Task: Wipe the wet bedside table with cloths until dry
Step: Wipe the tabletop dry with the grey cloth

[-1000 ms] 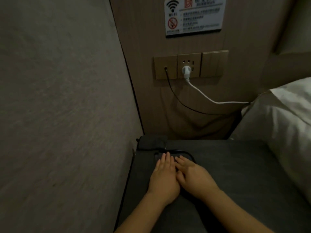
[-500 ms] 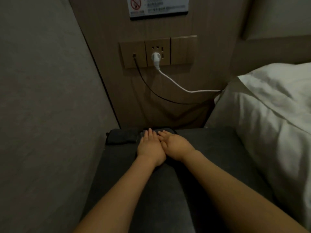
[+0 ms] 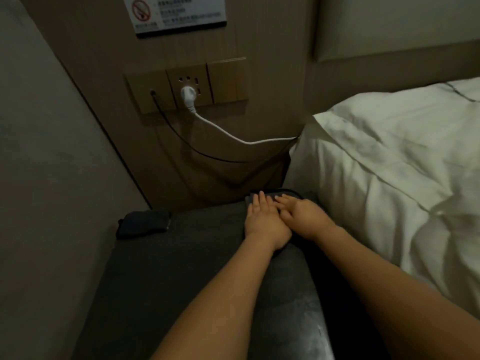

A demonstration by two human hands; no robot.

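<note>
The bedside table [image 3: 181, 268] has a dark grey top with a faint wet sheen near its front right edge. My left hand [image 3: 265, 222] and my right hand [image 3: 304, 219] lie flat side by side, fingers pointing at the wall, pressing a dark cloth [image 3: 291, 194] onto the table's far right corner. Only the cloth's far edge shows beyond my fingertips. A second dark cloth [image 3: 141, 224] lies bunched at the far left corner, apart from both hands.
A bed with white linen [image 3: 389, 183] borders the table on the right. A wall [image 3: 52, 178] closes the left side. Above the table, a socket panel [image 3: 187, 87] holds a white cable [image 3: 233, 136] and a black cable [image 3: 194, 149] running toward the bed.
Both hands slid together with the cloth from the table's left middle to the back, then right to the far corner by the bed. The bunched cloth stayed put.
</note>
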